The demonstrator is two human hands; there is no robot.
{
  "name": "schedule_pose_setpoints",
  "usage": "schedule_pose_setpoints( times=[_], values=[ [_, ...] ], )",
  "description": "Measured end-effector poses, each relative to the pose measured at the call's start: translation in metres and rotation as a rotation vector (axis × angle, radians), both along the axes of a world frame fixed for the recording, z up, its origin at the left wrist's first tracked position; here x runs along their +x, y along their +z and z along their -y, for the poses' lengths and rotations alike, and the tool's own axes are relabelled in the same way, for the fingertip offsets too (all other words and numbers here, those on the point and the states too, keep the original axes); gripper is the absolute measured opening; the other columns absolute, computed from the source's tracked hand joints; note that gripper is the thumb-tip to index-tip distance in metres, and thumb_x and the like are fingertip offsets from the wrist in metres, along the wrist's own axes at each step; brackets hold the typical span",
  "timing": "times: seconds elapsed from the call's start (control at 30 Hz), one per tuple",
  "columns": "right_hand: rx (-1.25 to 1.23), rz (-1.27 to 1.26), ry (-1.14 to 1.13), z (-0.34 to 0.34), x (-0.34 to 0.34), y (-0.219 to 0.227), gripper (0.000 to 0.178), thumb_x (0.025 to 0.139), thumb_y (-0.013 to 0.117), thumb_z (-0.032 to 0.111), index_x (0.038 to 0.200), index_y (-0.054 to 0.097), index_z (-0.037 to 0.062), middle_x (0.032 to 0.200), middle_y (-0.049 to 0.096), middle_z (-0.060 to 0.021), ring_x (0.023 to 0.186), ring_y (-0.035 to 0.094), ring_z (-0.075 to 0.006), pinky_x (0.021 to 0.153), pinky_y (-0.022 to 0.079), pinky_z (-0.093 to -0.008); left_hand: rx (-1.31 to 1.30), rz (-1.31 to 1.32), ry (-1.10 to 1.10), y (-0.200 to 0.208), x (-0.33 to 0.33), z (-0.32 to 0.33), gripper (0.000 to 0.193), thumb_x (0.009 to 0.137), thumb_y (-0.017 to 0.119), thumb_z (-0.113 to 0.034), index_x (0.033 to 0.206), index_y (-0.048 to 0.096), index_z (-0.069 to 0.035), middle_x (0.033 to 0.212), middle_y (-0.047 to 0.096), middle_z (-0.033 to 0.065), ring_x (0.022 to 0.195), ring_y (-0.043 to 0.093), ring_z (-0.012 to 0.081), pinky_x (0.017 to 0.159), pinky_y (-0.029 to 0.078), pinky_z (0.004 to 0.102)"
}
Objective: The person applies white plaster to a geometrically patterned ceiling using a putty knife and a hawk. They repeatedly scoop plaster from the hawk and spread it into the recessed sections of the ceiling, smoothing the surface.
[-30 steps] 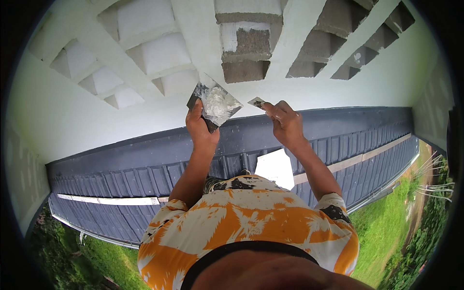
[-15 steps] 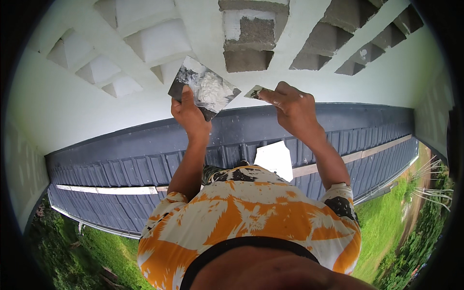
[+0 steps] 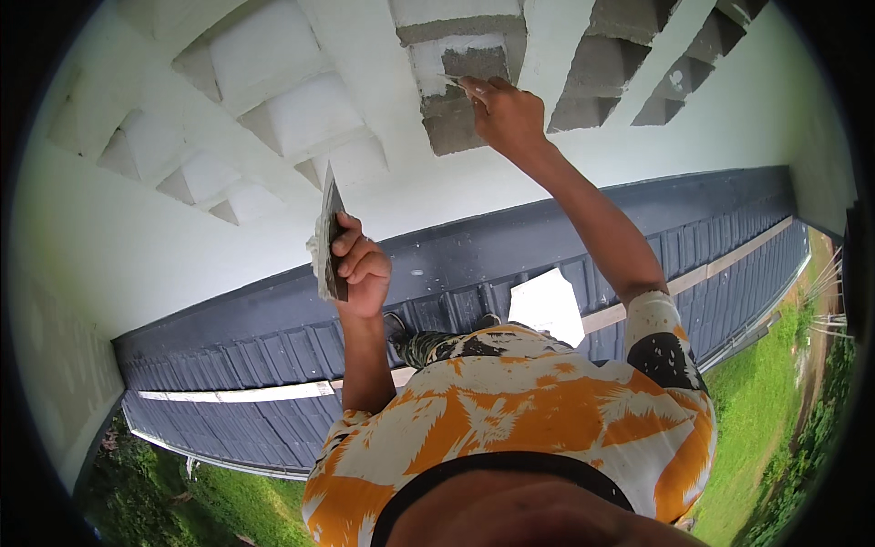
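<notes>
My left hand (image 3: 366,278) grips a flat, dark square plate (image 3: 334,242) by its edge. The plate is tipped nearly edge-on, and a lump of white putty (image 3: 316,248) clings to its left face. Up at the wall, my right hand (image 3: 512,117) is closed around a small putty knife (image 3: 450,81), most of it hidden by the fingers. Its blade is at a recess in the openwork wall block. Inside that recess, white putty (image 3: 427,66) covers the left and upper part, beside bare grey cement (image 3: 480,63).
White-coated recesses (image 3: 260,55) lie to the left, bare grey ones (image 3: 609,64) to the right. Below the wall runs a dark ribbed roof (image 3: 264,356) with a wooden strip (image 3: 720,263) across it. A white sheet (image 3: 547,305) lies near my feet. Grass (image 3: 756,392) shows beyond the roof edge.
My right hand has risen with the putty knife from below the wall openings to the middle recess. My left hand has lowered slightly and turned the plate from face-up to edge-on.
</notes>
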State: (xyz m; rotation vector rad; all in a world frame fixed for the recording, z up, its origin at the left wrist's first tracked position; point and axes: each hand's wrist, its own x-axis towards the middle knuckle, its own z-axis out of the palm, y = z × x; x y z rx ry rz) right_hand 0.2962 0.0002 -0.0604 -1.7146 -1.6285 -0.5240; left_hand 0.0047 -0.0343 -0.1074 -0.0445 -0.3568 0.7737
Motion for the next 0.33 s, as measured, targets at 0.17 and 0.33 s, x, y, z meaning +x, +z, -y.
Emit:
schedule_pose_setpoints(
  times=[0.17, 0.33],
  values=[
    [0.006, 0.273, -0.09, -0.069, -0.003, -0.003, 0.039, 0.076, 0.061, 0.009, 0.114, 0.066, 0.0147, 0.088, 0.067, -0.01, 0.062, 0.067, -0.0239, 0.049, 0.053, -0.0353, 0.151, 0.496, -0.323, 0.074, 0.008, 0.059, 0.019, 0.097, 0.048, -0.008, 0.11, 0.052, 0.005, 0.075, 0.07, 0.0159, 0.06, 0.068, 0.0194, 0.06, 0.057, 0.0344],
    [-0.088, 0.341, -0.029, -0.071, -0.015, -0.038, 0.037, 0.077, 0.061, 0.014, 0.113, 0.062, 0.0062, 0.092, 0.066, -0.015, 0.067, 0.069, -0.0254, 0.051, 0.053, -0.0367, 0.442, 0.841, -0.425, 0.116, 0.006, 0.083, 0.02, 0.095, 0.047, -0.012, 0.096, 0.058, 0.005, 0.08, 0.068, 0.0202, 0.067, 0.066, 0.0245, 0.074, 0.051, 0.0536]
  ],
)
